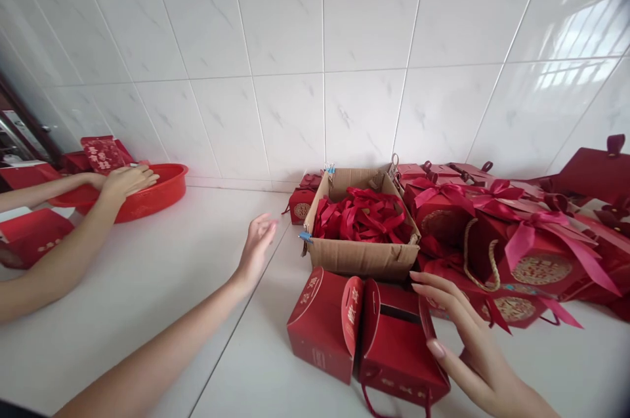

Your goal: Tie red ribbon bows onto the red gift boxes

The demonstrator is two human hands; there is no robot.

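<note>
My left hand (256, 249) is raised over the white surface, left of the cardboard box (364, 258), its fingers loosely apart and holding nothing. My right hand (465, 339) is spread at the right side of a red gift box (401, 352), thumb and fingers near its raised flap; whether it touches is unclear. This box has a slot-like gap at its top and a cord at its front. Close against its left side stands another red gift box (322, 326) with curved flaps. Behind both, the cardboard box holds a heap of red ribbons (364, 214).
At the right are piled red boxes with pink bows (541, 260). A small red box (300, 205) stands behind the cardboard box's left side. Far left, another person's hands (128, 180) reach over a red basin (162, 198), beside more red boxes (34, 234). A tiled wall stands behind.
</note>
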